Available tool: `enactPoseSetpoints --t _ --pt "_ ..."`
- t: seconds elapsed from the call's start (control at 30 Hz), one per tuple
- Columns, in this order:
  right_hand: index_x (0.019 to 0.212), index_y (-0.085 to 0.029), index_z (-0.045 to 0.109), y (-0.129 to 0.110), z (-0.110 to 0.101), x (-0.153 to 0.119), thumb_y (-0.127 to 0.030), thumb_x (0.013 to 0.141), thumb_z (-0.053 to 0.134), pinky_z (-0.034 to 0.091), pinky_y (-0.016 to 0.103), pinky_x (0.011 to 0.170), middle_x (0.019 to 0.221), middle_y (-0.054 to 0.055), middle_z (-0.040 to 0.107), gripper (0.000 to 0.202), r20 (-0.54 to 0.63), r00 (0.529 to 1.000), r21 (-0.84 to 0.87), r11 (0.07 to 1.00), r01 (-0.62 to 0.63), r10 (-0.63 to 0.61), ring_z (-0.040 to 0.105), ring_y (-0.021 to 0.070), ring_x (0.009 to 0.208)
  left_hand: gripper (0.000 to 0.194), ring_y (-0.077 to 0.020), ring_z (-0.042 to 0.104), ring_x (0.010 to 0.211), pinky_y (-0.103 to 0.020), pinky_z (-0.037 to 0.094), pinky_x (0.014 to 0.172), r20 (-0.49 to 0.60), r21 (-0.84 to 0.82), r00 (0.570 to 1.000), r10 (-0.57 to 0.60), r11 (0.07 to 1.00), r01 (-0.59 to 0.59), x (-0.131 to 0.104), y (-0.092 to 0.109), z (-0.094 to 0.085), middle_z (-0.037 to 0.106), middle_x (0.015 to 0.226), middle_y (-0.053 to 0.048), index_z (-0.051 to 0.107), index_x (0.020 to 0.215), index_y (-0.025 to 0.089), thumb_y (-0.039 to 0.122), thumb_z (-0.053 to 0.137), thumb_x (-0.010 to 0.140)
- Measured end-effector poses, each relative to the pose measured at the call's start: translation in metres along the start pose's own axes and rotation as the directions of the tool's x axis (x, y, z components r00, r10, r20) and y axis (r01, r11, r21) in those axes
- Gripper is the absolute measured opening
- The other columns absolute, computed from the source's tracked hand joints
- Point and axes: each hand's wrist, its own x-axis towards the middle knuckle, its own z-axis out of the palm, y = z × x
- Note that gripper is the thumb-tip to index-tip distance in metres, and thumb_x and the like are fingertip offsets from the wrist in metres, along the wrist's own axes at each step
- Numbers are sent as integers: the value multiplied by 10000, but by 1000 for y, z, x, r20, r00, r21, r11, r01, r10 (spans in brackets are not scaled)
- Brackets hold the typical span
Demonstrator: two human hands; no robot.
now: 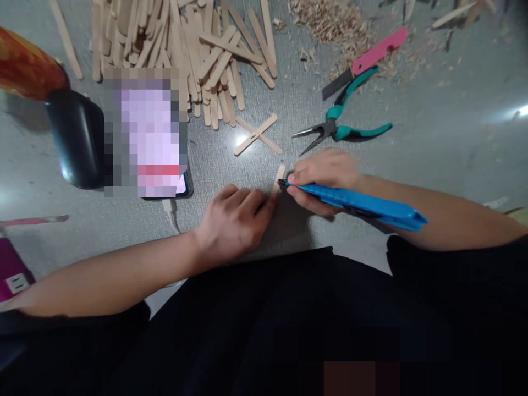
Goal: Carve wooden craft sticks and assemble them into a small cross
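Observation:
A wooden craft stick (281, 174) lies on the table in front of me, its lower part hidden under my left hand (236, 221). The fingers of that hand are curled and press on the stick. My right hand (325, 175) grips a blue utility knife (363, 204), whose dark tip touches or hovers just over the stick near its upper end. Above the hands lie two crossed craft sticks (256, 135); one shows a small dark slot near the crossing.
Many loose craft sticks (214, 66) are heaped at the back. Teal-handled pliers (330, 127), a pink-handled blade (379, 52) and wood shavings (330, 22) lie at the back right. On the left are a black mouse (76, 137), a blurred phone and its white cable (170, 212).

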Motion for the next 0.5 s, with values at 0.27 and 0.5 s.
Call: enactPoseSetpoints --t 0.27,0.5 --pt "926 -280 682 -16 -11 -1 -392 1033 741 526 331 576 749 -18 745 166 -12 969 -47 968 -247 246 716 171 612 286 -202 638 696 -378 405 615 5 3 1000 -7 1000 7 -2 -7 5 710 835 -46 765 1246 119 107 573 1034" --pt "1012 -273 728 -18 -6 6 -397 1017 795 498 308 536 711 -40 729 141 -60 924 90 924 -371 377 659 145 575 258 -188 636 678 -377 406 613 -37 -12 999 -37 999 37 1 -4 4 723 826 -32 786 1202 126 87 588 1041"
